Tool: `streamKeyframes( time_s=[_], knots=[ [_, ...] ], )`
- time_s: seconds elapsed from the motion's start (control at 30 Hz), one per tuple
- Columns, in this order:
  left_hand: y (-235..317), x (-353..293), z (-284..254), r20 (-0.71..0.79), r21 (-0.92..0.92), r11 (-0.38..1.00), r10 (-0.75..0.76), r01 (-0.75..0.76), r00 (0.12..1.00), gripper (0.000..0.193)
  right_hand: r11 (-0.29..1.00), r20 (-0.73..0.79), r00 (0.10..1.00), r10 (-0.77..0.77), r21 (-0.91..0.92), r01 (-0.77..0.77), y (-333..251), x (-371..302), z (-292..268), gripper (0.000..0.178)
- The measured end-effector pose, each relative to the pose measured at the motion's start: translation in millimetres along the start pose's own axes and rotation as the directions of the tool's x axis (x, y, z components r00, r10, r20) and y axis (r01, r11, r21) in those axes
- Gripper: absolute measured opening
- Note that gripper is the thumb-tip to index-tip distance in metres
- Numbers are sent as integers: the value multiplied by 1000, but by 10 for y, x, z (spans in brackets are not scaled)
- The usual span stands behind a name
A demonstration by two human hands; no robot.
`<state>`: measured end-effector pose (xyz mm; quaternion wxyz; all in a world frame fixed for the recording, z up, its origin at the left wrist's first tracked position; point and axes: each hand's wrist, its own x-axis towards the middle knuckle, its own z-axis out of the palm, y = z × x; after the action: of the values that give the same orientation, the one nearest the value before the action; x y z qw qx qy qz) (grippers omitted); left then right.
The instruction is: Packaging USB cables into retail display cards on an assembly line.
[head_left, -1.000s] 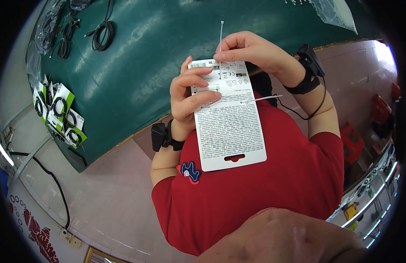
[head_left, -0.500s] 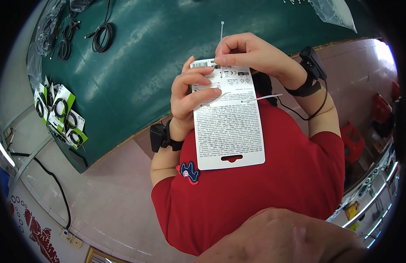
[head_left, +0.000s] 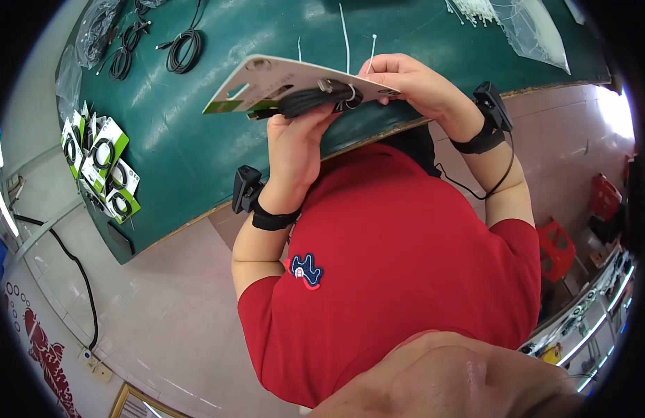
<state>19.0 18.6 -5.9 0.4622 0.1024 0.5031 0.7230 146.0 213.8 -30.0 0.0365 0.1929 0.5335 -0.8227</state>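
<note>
My left hand (head_left: 299,150) grips a white packaging card (head_left: 266,80) from below, with a coiled black cable (head_left: 315,97) tied against its underside. The card lies almost flat, seen edge-on, with a green corner toward the left. My right hand (head_left: 406,80) pinches the card's right end, where thin white cable ties (head_left: 371,49) stick up past the edge. Both wrists wear black bands with small devices. The hands are above the near edge of the green table (head_left: 197,139).
A stack of packaged cables on green-and-white cards (head_left: 99,164) lies at the table's left end. Loose coiled black cables (head_left: 183,49) sit farther back, with a clear bag of white cable ties (head_left: 524,28) at the far right. A red stool (head_left: 555,247) stands on the floor.
The card has been tipped from facing me, printed back in view, to nearly flat, so the tied black cable beneath now shows. Both hands kept hold of it.
</note>
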Motion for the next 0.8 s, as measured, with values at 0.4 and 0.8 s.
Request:
streamKeyframes(
  time_s=[0.4, 0.8],
  knots=[
    [128, 16, 59, 64, -117, 983, -132, 139, 989, 22, 940, 152, 988, 11, 335, -62, 149, -34, -51, 20],
    [-3, 28, -24, 51, 18, 1000, 10, -11, 999, 22, 863, -21, 987, 157, 489, -127, 254, -138, 209, 28]
  ],
)
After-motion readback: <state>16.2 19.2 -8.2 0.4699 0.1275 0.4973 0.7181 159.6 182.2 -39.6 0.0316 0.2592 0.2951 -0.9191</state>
